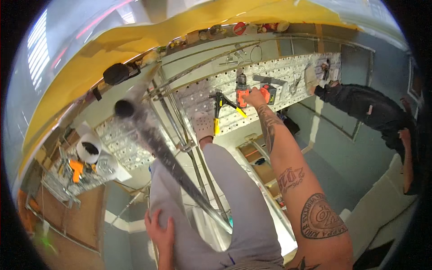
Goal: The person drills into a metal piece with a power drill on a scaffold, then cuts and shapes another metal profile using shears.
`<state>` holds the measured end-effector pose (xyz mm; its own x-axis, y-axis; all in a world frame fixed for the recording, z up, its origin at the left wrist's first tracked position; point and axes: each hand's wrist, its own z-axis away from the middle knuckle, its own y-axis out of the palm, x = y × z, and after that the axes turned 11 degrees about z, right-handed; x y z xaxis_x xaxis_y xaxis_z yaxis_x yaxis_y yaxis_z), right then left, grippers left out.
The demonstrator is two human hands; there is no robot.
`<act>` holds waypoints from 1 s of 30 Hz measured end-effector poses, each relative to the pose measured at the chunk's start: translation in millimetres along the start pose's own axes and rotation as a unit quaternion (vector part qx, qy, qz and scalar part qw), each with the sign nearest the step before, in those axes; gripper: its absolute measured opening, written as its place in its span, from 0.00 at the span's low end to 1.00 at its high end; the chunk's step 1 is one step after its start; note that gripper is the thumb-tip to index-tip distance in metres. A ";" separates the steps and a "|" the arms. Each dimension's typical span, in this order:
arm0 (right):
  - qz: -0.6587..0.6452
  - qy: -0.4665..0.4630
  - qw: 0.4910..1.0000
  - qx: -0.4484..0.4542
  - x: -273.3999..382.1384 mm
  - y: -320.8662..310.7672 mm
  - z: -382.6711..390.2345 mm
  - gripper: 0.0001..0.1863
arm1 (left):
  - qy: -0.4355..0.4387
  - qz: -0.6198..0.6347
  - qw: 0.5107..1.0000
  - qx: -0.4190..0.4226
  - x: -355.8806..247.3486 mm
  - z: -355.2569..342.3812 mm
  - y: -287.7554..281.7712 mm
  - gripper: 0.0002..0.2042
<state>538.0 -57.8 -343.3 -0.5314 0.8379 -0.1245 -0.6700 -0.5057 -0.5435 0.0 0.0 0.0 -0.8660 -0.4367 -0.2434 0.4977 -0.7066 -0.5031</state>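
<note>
My right hand (255, 97) reaches forward to the perforated metal platform (204, 87) and is closed round the handle of a cordless drill (242, 95). The drill lies on its side, chuck pointing away from me, its red and black battery to the right of my fingers. Left of it lies a black hand tool with yellow handles (219, 105). A dark flat bar (268, 80) sits just beyond the battery. My left hand (161, 230) rests on my grey-trousered left thigh, fingers spread, holding nothing.
A thick metal pole (173, 166) slants up between my legs. Thinner scaffold tubes (173, 112) stand behind it. To the left are a white bucket (88, 148) and an orange tool (76, 170). Another person in dark clothes (364, 105) is at the right. A floor lies far below.
</note>
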 end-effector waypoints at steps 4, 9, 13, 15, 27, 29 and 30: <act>0.089 0.016 0.994 -0.064 3.1 -3.6 -76.7 0.48 | 0.046 0.062 0.997 -0.021 -15.2 -37.4 14.5 0.24; -0.013 -0.011 0.974 -0.224 -26.5 59.1 -104.8 0.40 | 0.092 -0.057 0.994 -0.010 -36.2 -38.1 5.2 0.23; 0.091 -0.028 0.962 -0.255 -44.3 57.3 -85.8 0.36 | 0.074 -0.041 0.996 0.027 -56.1 -41.1 1.0 0.24; -0.005 -0.080 0.978 -0.191 -38.3 43.4 -47.7 0.31 | 0.066 -0.055 0.996 0.021 -49.2 -36.2 1.5 0.23; -0.343 -0.134 0.919 -0.138 26.9 -150.0 360.9 0.14 | 0.232 0.061 0.971 -0.012 -48.9 16.2 32.0 0.36; -0.485 -0.161 0.852 -0.116 52.2 -179.2 436.2 0.16 | 0.352 0.105 0.929 0.035 -91.9 54.1 18.5 0.41; -0.496 -0.190 0.841 -0.103 60.4 -186.0 463.6 0.17 | 0.393 0.144 0.906 0.066 -116.4 72.6 4.2 0.42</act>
<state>390.2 -8.4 135.1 0.0826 0.6811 0.7275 -0.7983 0.4823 -0.3608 106.4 7.4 86.4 -0.4403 -0.1186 -0.8900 0.6640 -0.7102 -0.2339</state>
